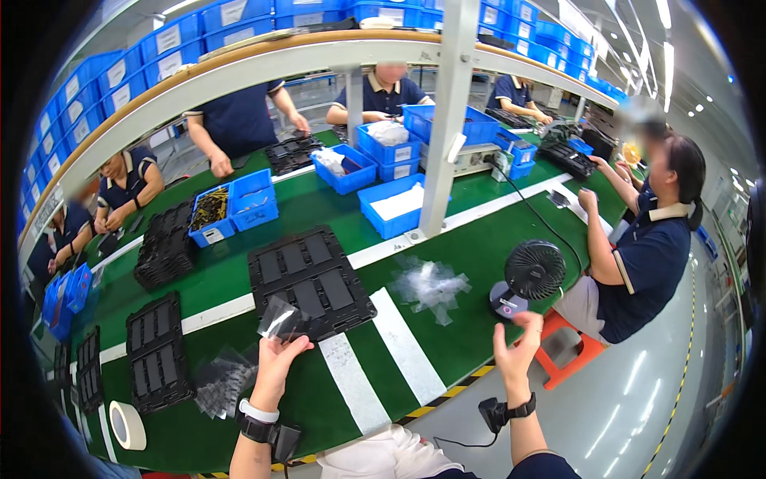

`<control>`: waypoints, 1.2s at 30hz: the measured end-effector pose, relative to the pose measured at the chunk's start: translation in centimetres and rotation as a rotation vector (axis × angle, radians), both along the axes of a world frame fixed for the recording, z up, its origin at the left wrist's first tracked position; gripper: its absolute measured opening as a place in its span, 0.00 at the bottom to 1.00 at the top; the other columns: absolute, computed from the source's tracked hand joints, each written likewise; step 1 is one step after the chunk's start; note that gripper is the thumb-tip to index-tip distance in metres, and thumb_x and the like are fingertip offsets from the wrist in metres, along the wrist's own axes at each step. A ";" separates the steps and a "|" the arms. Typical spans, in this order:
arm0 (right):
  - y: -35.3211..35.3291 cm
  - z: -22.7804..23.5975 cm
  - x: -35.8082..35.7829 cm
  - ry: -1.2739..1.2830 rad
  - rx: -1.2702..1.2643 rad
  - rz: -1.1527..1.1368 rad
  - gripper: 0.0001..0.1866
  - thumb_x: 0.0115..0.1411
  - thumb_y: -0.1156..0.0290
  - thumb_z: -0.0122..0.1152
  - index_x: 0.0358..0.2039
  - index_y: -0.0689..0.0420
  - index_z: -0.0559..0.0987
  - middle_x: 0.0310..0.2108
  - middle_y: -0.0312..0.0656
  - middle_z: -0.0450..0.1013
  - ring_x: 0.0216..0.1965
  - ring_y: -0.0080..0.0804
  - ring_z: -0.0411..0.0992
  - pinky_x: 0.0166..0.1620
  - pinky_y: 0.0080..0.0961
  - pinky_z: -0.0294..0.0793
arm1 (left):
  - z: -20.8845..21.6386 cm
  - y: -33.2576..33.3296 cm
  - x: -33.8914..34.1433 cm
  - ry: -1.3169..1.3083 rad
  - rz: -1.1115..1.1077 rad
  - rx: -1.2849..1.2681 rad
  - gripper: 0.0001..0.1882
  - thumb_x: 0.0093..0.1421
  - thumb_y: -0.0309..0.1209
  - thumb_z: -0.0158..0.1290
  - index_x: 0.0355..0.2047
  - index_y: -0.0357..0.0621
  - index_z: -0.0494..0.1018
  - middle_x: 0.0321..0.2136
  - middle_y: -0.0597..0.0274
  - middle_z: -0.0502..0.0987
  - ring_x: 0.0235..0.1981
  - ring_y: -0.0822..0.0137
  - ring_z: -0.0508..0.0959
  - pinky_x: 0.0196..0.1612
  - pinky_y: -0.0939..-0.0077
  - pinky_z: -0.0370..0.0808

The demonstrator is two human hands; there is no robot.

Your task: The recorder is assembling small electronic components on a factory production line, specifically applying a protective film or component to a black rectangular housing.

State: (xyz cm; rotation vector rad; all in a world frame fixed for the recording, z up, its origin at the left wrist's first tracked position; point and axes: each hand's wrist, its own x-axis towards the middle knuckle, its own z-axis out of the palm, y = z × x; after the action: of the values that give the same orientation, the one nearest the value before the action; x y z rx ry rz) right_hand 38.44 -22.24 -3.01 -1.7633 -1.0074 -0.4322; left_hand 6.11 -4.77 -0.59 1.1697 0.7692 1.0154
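Note:
My left hand (275, 364) pinches a small clear plastic film (279, 318) between thumb and fingers. The film stands up over the near left corner of a black tray (307, 276), whose slots hold several dark grey rectangular pieces. My right hand (519, 351) is raised beyond the table's front edge, below a small fan, with its fingers apart and nothing in it. Beside my left wrist lies a fanned pile of clear films (227, 385). A second heap of clear films (431, 284) lies right of the tray.
A black desk fan (533, 273) stands at right, with a cable behind it. Further trays (159, 351) and a tape roll (128, 425) lie at left. Blue bins (254, 199), a tray stack (165, 243) and a white post (447, 120) stand farther back. A co-worker (650, 247) sits at right.

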 end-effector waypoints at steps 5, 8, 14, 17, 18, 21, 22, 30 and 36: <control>6.5 6.6 -6.0 0.052 -0.322 1.020 0.08 0.48 0.75 0.59 0.31 0.59 0.75 0.24 0.38 0.71 0.25 0.28 0.71 0.30 0.22 0.70 | -0.1 -0.3 -0.3 -0.080 -0.049 0.042 0.15 0.50 0.20 0.55 0.40 0.35 0.68 0.35 0.59 0.73 0.32 0.66 0.76 0.39 0.75 0.72; 12.2 6.8 -9.0 0.183 -0.396 1.324 0.18 0.49 0.72 0.63 0.41 0.59 0.72 0.27 0.37 0.71 0.26 0.23 0.68 0.32 0.19 0.68 | 0.3 -0.6 0.5 -0.088 -0.041 0.052 0.15 0.50 0.19 0.56 0.39 0.35 0.68 0.36 0.60 0.73 0.36 0.65 0.76 0.42 0.74 0.72; 16.7 3.0 -13.4 0.507 -0.427 1.506 0.09 0.52 0.73 0.60 0.33 0.61 0.73 0.26 0.34 0.70 0.28 0.17 0.67 0.35 0.18 0.68 | -1.5 -0.2 -0.2 0.090 -0.108 0.069 0.16 0.48 0.22 0.60 0.38 0.37 0.71 0.37 0.63 0.74 0.38 0.75 0.73 0.44 0.80 0.71; 16.4 2.7 -13.1 0.542 -0.374 1.518 0.07 0.52 0.75 0.59 0.31 0.62 0.73 0.23 0.34 0.70 0.27 0.16 0.68 0.34 0.17 0.68 | -0.4 -0.8 0.0 -0.053 -0.096 0.089 0.14 0.50 0.22 0.58 0.38 0.37 0.70 0.37 0.65 0.72 0.36 0.78 0.72 0.40 0.83 0.70; 16.3 2.7 -12.9 0.479 -0.421 1.478 0.06 0.52 0.76 0.58 0.31 0.62 0.73 0.23 0.34 0.71 0.26 0.16 0.68 0.34 0.16 0.67 | -0.2 -0.7 0.1 -0.051 -0.087 0.086 0.14 0.50 0.22 0.58 0.38 0.37 0.70 0.37 0.65 0.72 0.36 0.78 0.72 0.40 0.83 0.70; 16.1 2.9 -13.0 0.368 -0.374 1.432 0.09 0.51 0.76 0.59 0.34 0.62 0.72 0.20 0.35 0.71 0.25 0.15 0.68 0.31 0.16 0.69 | 0.0 -0.3 0.2 -0.002 -0.068 0.201 0.13 0.52 0.22 0.56 0.38 0.36 0.70 0.35 0.65 0.72 0.35 0.77 0.72 0.38 0.83 0.71; 16.3 2.6 -13.0 0.450 -0.323 1.443 0.11 0.50 0.76 0.60 0.35 0.62 0.72 0.21 0.34 0.72 0.25 0.15 0.68 0.31 0.16 0.69 | -0.1 -0.3 0.1 0.034 -0.110 0.125 0.13 0.52 0.22 0.56 0.38 0.36 0.70 0.34 0.65 0.73 0.35 0.78 0.72 0.39 0.83 0.71; 16.9 2.0 -12.5 0.679 -0.298 1.483 0.14 0.48 0.78 0.63 0.34 0.58 0.69 0.24 0.33 0.72 0.28 0.16 0.68 0.33 0.15 0.66 | -0.1 0.0 -0.1 -0.006 -0.172 0.148 0.13 0.53 0.24 0.55 0.39 0.36 0.70 0.34 0.66 0.73 0.37 0.76 0.71 0.43 0.79 0.68; 16.7 1.9 -12.6 0.676 -0.369 1.479 0.04 0.49 0.79 0.62 0.27 0.61 0.76 0.27 0.36 0.72 0.29 0.19 0.70 0.35 0.17 0.69 | -0.2 -0.2 -0.3 0.145 -0.210 0.149 0.08 0.53 0.23 0.54 0.34 0.36 0.71 0.29 0.67 0.73 0.30 0.78 0.72 0.36 0.83 0.70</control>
State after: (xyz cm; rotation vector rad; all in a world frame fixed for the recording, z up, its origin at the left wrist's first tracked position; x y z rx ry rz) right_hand 25.81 -5.54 -1.07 -0.8695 -1.5680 1.2310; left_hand 5.82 -4.95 -0.83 1.4329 0.6755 0.8299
